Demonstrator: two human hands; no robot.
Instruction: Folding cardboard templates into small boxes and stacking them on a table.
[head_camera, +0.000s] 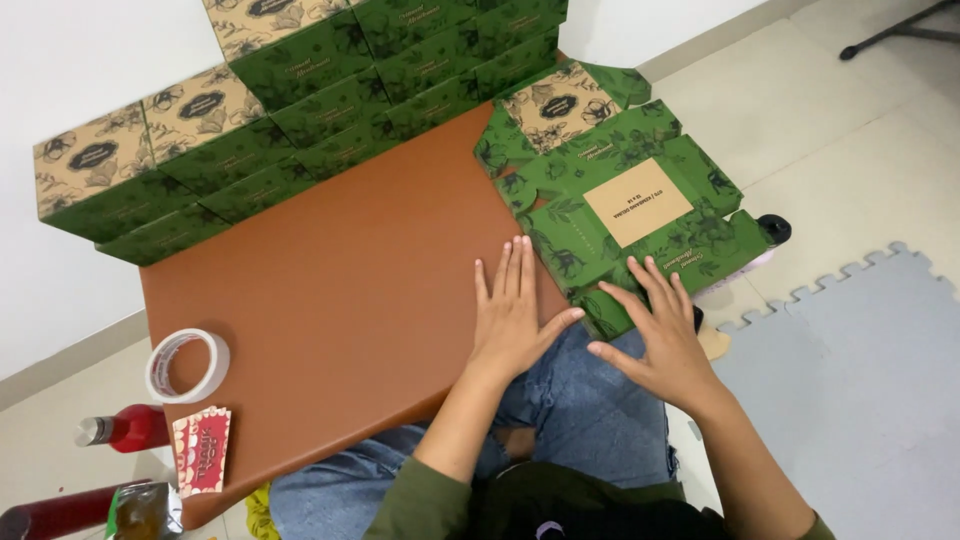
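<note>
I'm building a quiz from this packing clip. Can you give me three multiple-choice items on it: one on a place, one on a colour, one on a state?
1. Where does the tape roll lie?
A. on the table's near left part
B. on the floor mat
C. on the stacked boxes

2. What colour is the table?
A. white
B. reddish brown
C. blue

3. What state is the box under the right hand?
A. folded up and closed
B. unfolded, lying flat
C. crushed into a ball

Key: 1 A, the roll sits by the table's left edge. 2 B, its bare top shows it. 3 B, the flat green box is spread open; the left hand rests beside it.
</note>
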